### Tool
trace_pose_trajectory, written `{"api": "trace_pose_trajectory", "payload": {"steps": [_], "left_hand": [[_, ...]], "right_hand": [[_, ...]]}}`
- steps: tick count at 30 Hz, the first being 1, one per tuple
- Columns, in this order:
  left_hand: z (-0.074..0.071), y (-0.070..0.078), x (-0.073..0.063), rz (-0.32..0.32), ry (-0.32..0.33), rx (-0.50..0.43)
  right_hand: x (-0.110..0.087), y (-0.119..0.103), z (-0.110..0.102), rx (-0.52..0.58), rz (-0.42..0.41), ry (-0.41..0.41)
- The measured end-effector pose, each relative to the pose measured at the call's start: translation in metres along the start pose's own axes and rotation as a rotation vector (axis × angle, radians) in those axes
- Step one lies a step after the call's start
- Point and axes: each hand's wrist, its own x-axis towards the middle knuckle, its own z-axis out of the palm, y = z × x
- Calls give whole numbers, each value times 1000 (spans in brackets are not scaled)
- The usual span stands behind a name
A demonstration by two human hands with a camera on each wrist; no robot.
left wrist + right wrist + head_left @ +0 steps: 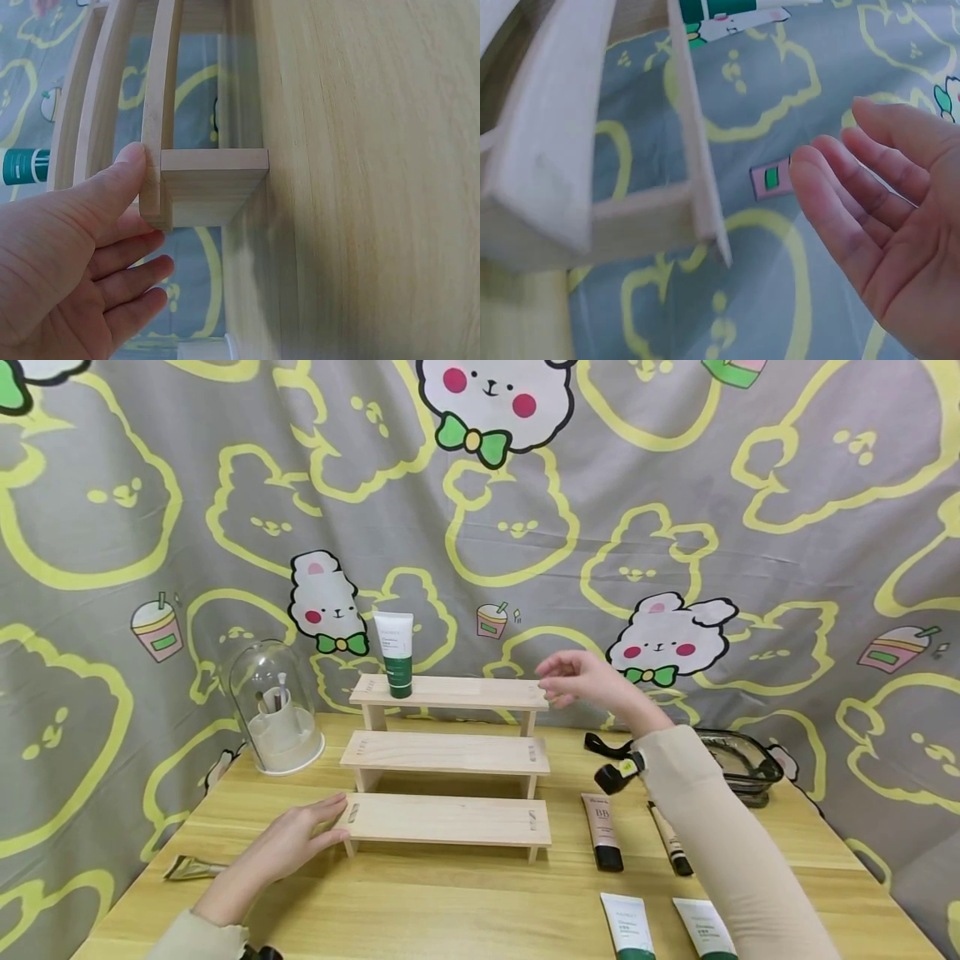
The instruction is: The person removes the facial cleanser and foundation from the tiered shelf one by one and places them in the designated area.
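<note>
A three-tier wooden display stand (450, 817) stands on the table. My left hand (288, 837) pinches the left end of its lowest tier, thumb at the front edge and index finger partly hidden behind the board (156, 112); the other fingers are loosely bent. A white and green squeeze tube (395, 652) stands cap down near the left end of the top tier. My right hand (577, 678) is raised by the right end of that tier, fingers slightly bent. In the right wrist view, this hand (885, 202) holds nothing and is apart from the stand.
Right of the stand lie a BB cream tube (602, 831), a slim tube (670, 839) and two white and green tubes (627, 922). Behind the right forearm is a clear black-trimmed case (738, 760). A domed brush holder (277, 718) and a gold tube (193, 868) are at left.
</note>
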Motion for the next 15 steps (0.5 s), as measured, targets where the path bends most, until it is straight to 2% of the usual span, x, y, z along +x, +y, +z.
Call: {"api": "trace_pose_trajectory", "payload": {"steps": [8,15], "left_hand": [[0,-1,0,-8,-8,0],[0,-1,0,-11,-8,1]], "right_hand": [[40,-34,17,-33,-70,42],[67,-59,43,-70,-137,52]]}}
